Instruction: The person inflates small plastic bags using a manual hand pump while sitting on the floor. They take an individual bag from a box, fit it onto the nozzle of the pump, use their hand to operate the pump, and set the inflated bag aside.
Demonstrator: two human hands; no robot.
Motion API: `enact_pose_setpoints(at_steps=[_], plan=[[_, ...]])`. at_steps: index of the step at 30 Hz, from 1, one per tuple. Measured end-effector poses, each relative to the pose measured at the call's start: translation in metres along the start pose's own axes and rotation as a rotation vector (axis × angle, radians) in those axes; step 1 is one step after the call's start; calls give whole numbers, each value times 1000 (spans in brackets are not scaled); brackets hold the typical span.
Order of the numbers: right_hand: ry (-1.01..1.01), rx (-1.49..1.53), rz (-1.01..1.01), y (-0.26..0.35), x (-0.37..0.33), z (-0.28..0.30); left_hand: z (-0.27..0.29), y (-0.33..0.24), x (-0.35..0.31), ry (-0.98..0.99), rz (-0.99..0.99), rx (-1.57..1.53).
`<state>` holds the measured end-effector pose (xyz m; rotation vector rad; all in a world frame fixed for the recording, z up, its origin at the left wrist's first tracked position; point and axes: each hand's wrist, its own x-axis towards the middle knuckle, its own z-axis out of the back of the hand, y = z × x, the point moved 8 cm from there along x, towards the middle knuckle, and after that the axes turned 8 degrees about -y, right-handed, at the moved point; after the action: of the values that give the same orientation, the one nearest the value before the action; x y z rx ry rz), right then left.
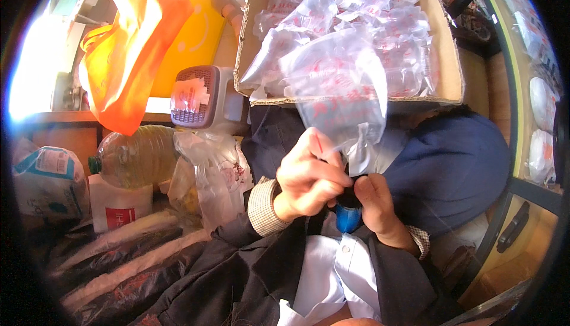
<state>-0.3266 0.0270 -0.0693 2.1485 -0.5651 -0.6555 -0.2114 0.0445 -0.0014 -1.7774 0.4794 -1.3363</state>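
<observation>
A clear plastic bag (341, 83) with red print stands up in front of me, its gathered neck pointing down toward my fingers. My left hand (309, 175) is closed, with thumb and fingertips pinched at the neck's lower end. My right hand (380, 207) is closed too, its thumb pressed against the same end of the neck. Just below my fingertips, between the hands, shows a rounded blue object (348, 219) with a dark part above it. Its kind is hard to make out, and my fingers partly hide it.
Beyond my hands stands an open cardboard box (356, 102) filled with similar bags. At left are an orange bag (133, 59), a purple-and-white plastic container (228, 103), a large clear bottle (136, 154) and a crumpled clear bag (217, 172). A shelf frame (504, 59) rises at right.
</observation>
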Motion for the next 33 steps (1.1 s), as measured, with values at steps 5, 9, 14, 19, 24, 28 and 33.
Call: enact_pose_setpoints(at_steps=[5, 9, 14, 19, 24, 28, 33], plan=[[-34, -195, 141, -1, 7, -4, -4, 25, -3, -249, 537, -318], [-81, -321, 123, -12, 5, 6, -24, 27, -4, -144, 524, -126], [-152, 183, 216, -2, 8, 17, -37, 43, -26, -24, 727, -91], [-279, 93, 242, 33, 5, 26, -52, 31, -29, 77, 636, 37], [-599, 130, 319, 74, -14, 56, -86, 37, -46, 362, 682, -93], [-568, 94, 717, 116, -34, 60, -72, 34, -43, 315, 402, 68], [-412, -173, 605, 92, -5, 19, 11, 41, -4, -404, 454, -262]])
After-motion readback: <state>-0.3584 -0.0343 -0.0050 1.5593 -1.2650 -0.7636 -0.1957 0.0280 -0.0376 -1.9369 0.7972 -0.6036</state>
